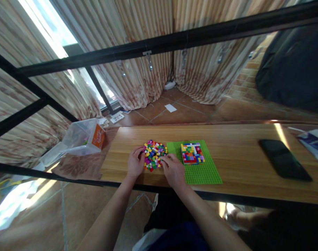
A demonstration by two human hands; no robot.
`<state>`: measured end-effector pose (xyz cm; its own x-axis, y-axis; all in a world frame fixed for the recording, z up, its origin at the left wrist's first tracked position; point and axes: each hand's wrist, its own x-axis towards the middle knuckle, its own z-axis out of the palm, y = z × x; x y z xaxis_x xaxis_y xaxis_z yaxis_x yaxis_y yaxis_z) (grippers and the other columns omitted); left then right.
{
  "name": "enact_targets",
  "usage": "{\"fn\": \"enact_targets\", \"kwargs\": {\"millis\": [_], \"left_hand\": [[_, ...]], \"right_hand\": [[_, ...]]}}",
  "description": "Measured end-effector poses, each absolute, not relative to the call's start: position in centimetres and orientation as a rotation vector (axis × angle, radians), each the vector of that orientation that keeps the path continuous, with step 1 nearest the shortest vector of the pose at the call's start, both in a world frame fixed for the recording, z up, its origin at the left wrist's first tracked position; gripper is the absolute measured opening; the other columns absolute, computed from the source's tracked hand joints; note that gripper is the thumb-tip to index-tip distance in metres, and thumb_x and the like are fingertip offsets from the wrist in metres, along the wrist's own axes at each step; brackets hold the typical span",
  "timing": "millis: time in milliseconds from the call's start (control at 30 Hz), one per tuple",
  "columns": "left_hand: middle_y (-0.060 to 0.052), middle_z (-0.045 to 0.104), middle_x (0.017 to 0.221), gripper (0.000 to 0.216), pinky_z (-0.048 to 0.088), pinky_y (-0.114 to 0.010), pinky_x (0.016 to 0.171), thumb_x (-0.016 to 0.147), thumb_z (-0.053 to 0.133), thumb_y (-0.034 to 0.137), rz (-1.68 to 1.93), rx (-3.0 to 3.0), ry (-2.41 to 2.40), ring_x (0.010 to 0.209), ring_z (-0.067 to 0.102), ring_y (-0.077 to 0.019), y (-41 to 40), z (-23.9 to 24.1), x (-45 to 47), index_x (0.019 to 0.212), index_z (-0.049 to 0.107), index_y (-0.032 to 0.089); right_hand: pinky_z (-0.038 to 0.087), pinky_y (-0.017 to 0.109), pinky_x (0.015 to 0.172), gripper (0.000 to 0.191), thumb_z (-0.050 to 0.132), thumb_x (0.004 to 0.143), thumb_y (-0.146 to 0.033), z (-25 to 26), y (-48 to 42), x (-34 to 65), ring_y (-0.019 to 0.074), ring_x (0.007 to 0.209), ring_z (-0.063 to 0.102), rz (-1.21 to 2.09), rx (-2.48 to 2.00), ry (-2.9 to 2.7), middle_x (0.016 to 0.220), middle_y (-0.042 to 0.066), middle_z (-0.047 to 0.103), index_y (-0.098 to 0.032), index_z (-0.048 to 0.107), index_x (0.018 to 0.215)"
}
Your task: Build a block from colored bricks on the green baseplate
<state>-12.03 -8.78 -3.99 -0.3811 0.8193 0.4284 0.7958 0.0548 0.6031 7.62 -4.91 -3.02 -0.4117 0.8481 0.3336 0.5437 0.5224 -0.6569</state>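
A heap of small bricks in many colours (153, 153) lies on the wooden table (227, 139). My left hand (135, 163) rests at the heap's left edge with its fingers curled against the bricks. My right hand (174, 170) sits at the heap's right edge, fingertips pinched among the bricks; what they hold is too small to make out. Right of the heap lies a green baseplate (201, 170) with a square block of mixed-colour bricks (191, 153) built on its far part.
A black phone (283, 159) lies on the table to the right, with papers (314, 141) at the far right edge. A clear plastic box (83, 137) stands on the floor to the left. Black frame bars cross the view. Curtains hang behind.
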Motion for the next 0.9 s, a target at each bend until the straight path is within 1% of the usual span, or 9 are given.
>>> {"fn": "enact_targets", "kwargs": {"millis": [167,333,467,600,800,900], "left_hand": [[-0.01,0.069,0.114,0.022,0.051,-0.043,0.102,0.091,0.051,0.025,1.269,1.721,2.254,0.11,0.064,-0.023,-8.7,-4.2,-12.2,0.103,0.068,0.019],[-0.01,0.069,0.115,0.023,0.05,-0.043,0.103,0.092,0.051,0.027,1.278,1.73,2.224,0.111,0.063,-0.0229,-8.8,-4.2,-12.4,0.104,0.068,0.02],[-0.01,0.068,0.116,0.023,0.049,-0.044,0.103,0.091,0.051,0.029,1.266,1.729,2.224,0.112,0.063,-0.0234,-8.8,-4.0,-12.4,0.104,0.068,0.02],[-0.011,0.068,0.116,0.024,0.049,-0.045,0.103,0.091,0.051,0.031,1.25,1.746,2.212,0.111,0.063,-0.0244,-8.7,-3.8,-12.5,0.104,0.068,0.019],[-0.01,0.069,0.114,0.025,0.049,-0.045,0.103,0.09,0.051,0.032,1.24,1.75,2.221,0.111,0.063,-0.0249,-8.6,-3.8,-12.7,0.104,0.068,0.02],[-0.01,0.069,0.114,0.025,0.05,-0.045,0.103,0.091,0.051,0.032,1.238,1.765,2.222,0.111,0.063,-0.025,-8.6,-3.8,-12.7,0.105,0.068,0.02]], "right_hand": [[0.052,0.029,0.08,0.021,0.054,0.094,-0.02,-1.7,-5.5,8.5,0.0174,0.087,0.066,0.734,-0.988,-1.918,0.095,0.007,0.069,-0.022,0.074,0.099],[0.053,0.028,0.071,0.021,0.054,0.092,-0.025,0.4,-5.7,12.2,0.015,0.075,0.065,0.85,-0.976,-1.747,0.088,0.005,0.07,-0.021,0.073,0.1],[0.053,0.03,0.071,0.021,0.062,0.086,-0.036,0.2,-3.7,16.2,0.0174,0.077,0.067,0.834,-1.146,-1.543,0.09,0.006,0.073,-0.021,0.074,0.094],[0.055,0.033,0.07,0.03,0.069,0.077,-0.046,-0.8,-1.1,19.3,0.0209,0.074,0.069,0.831,-1.315,-1.327,0.084,0.008,0.075,-0.018,0.075,0.088],[0.055,0.036,0.077,0.031,0.064,0.079,-0.045,-1.3,0.9,20.3,0.0236,0.083,0.07,0.825,-1.329,-1.341,0.089,0.009,0.077,-0.018,0.078,0.086],[0.054,0.036,0.076,0.031,0.066,0.075,-0.044,-1.9,1.9,19.7,0.0236,0.083,0.07,0.916,-1.323,-1.276,0.088,0.008,0.077,-0.018,0.079,0.085]]}}
